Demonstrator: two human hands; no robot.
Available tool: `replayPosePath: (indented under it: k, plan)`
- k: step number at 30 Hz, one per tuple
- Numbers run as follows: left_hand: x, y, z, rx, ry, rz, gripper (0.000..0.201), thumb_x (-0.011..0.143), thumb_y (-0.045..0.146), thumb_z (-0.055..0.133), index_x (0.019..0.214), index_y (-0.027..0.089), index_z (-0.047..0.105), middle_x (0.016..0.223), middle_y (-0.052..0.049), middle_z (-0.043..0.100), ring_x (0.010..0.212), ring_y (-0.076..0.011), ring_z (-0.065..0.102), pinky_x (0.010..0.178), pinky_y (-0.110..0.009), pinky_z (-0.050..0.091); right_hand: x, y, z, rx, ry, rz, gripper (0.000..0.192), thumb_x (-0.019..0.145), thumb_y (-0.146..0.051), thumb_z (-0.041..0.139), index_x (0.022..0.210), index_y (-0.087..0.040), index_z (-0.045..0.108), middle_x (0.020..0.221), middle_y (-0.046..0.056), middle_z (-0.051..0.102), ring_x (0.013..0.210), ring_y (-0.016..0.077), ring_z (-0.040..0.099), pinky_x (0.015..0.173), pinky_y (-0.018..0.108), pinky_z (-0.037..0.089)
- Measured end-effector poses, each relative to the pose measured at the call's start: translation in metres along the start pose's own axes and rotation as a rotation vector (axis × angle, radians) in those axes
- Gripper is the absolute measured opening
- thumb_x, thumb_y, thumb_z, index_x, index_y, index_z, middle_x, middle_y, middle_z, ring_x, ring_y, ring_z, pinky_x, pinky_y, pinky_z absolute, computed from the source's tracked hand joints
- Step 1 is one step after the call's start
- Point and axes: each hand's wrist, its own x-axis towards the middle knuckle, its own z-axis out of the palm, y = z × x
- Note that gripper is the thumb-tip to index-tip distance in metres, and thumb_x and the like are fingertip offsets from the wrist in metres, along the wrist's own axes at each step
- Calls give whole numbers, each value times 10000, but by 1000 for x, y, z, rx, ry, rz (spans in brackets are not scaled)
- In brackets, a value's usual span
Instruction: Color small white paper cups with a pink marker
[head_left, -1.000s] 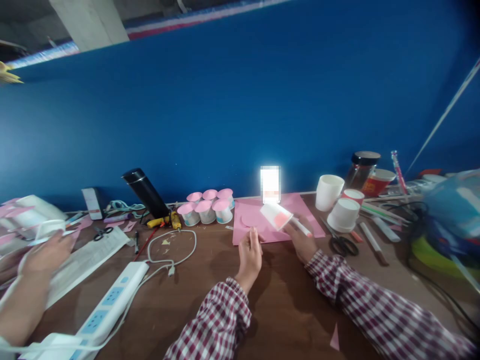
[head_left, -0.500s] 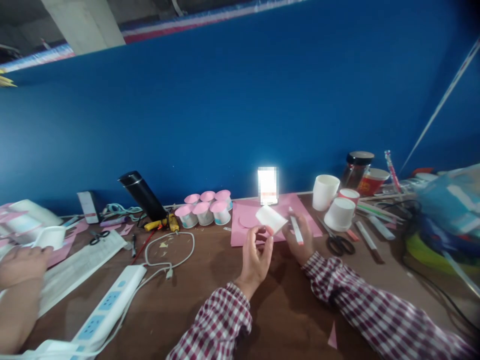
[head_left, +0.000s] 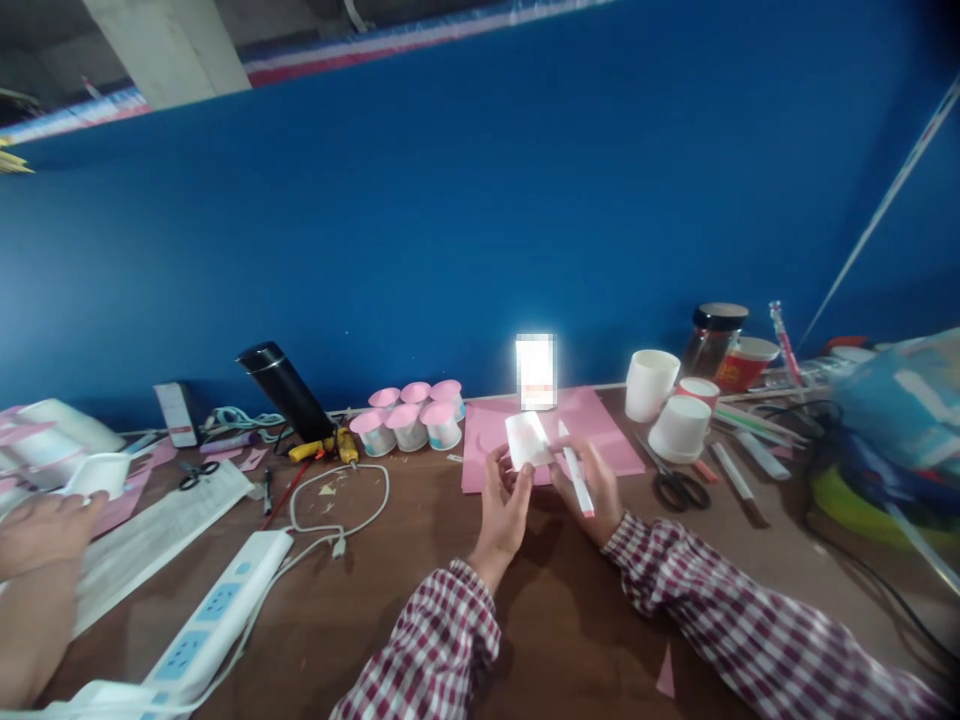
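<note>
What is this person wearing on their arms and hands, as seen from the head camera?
Both arms wear long shirt sleeves in a red, maroon and white check, reaching to the wrists. The left hand and right hand are bare: no gloves, and no rings or watch can be made out.

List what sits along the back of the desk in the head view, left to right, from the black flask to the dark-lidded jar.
black flask → pink-topped cups → pink sheet → upright white cup → dark-lidded jar
</note>
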Motion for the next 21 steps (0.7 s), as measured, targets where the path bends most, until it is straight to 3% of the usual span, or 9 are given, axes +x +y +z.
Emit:
replayPosePath:
  k: [5,9,16,21]
  plan:
    - [3,-5,-1,-36,-22,-8,552,787,423,653,1215,200,384,1142,-109,589,974,-190,628,845,-345,506,-3,-6,-3,34,-111,-63,153,860,-258,558,1008,-220,566,923,56,656,865,201,646,777,320,538]
    - [7,-7,-3,28,46,-10,575,744,436,691,1177,178,415,1098,-103,612,953,-200,639,828,-340,516,-5,-10,-1,118,-170,-57,160,872,-223,538,1027,-223,577,925,59,665,833,184,661,725,291,552]
    - [6,-10,-8,82,158,-46,515,748,470,672,1128,186,472,1086,-95,632,1000,-219,630,873,-360,492,-5,-13,3,192,-117,84,165,878,-247,544,1035,-203,573,957,67,657,836,177,661,745,296,557]
    - [6,-13,-8,-72,142,-71,461,788,451,638,1138,204,469,1135,-93,615,1013,-209,622,863,-363,506,-2,-5,4,170,-120,166,219,890,-295,524,1086,-197,528,995,86,665,889,199,670,769,331,563]
